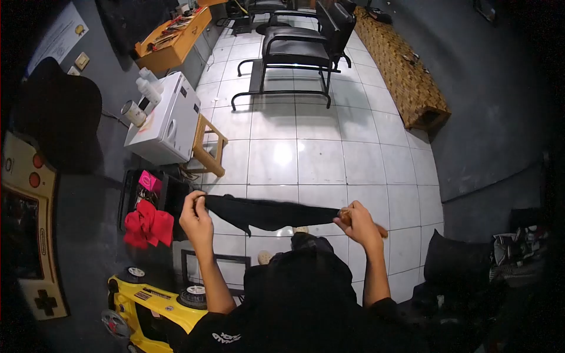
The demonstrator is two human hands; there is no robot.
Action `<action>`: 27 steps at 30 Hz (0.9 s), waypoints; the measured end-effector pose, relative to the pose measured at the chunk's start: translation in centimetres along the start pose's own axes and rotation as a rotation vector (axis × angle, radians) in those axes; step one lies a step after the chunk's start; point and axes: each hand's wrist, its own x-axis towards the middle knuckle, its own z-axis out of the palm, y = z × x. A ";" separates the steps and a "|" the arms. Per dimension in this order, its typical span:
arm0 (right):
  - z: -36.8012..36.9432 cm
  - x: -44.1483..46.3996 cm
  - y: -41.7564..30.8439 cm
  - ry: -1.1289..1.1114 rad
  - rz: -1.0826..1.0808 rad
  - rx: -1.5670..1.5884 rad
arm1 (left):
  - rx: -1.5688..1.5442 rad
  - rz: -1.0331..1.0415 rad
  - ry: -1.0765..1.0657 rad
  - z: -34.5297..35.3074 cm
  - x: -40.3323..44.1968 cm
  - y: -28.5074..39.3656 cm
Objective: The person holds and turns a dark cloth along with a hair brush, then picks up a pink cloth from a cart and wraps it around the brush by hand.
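A black cloth point(271, 213) is stretched sideways in front of my body, with a loose corner hanging below its left half. My left hand point(197, 219) pinches its left end between thumb and fingers. At the other end, my right hand point(357, 223) is closed on the cloth. A brown, wood-like piece point(382, 231) sticks out past the right hand; most of it is hidden, so its kind cannot be made out.
Left of me are a red cloth point(148, 225), a yellow toy car point(156, 309) and a small white fridge point(168, 120) beside a wooden stool point(209, 150). A black chair point(297, 47) stands ahead on the tiles. A long woven bench point(400, 70) lines the right wall.
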 end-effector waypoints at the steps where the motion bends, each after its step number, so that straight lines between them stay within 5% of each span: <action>1: -0.2 0.3 0.6 -0.025 0.013 0.007 | -0.013 -0.034 0.007 -0.1 0.0 0.0; 10: -2.7 0.7 -3.3 0.427 -0.088 0.174 | -0.472 -0.280 -0.205 -0.4 -0.5 -0.9; 12: -3.1 0.3 -3.3 0.452 -0.136 0.229 | -0.359 -0.163 -0.325 -0.4 -0.7 -1.6; 15: -5.0 -0.4 -3.1 0.482 0.027 0.474 | -0.327 -0.140 -0.167 -0.1 -1.0 -2.3; 18: -5.9 -0.1 -2.5 0.606 -0.222 -0.005 | -0.207 -0.064 -0.041 0.9 -1.8 -1.5; 27: -5.7 -0.4 -2.8 0.583 -0.116 0.107 | -0.251 0.079 -0.199 0.1 -0.8 -1.1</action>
